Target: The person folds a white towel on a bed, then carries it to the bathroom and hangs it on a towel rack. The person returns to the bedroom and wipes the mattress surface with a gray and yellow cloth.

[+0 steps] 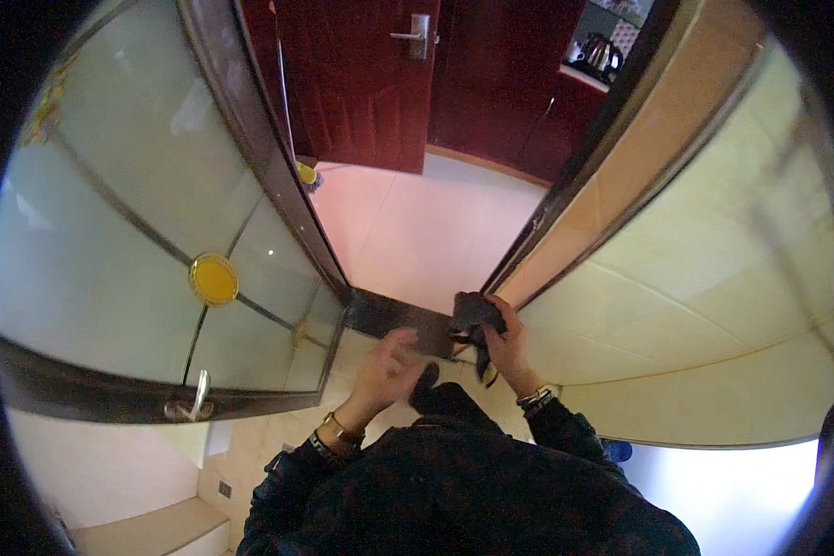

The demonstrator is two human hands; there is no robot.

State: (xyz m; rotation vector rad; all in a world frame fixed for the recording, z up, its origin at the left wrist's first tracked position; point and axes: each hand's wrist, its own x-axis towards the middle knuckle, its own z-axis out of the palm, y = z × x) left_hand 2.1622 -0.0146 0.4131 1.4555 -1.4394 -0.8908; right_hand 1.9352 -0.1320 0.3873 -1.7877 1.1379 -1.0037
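My right hand (507, 344) grips a dark, crumpled fabric piece (474, 311), possibly a cloth or glove. Its loose end hangs down below my fingers, with a yellowish patch near the tip. Beside it, on the left, is my left hand (389, 368), blurred, with fingers partly bent. A dark brown blurred patch (434, 335) lies by its fingertips; whether the hand holds it is unclear. Both hands are in front of my body, above the dark door threshold (382, 313). I wear a watch or bracelet on each wrist.
A frosted glass door (132, 181) with a metal lever handle (200, 396) stands at the left. A tiled wall (639, 313) rises on the right. Beyond the doorway are a pale tiled floor (424, 222), a red wooden door (361, 83) and a kettle (601, 52).
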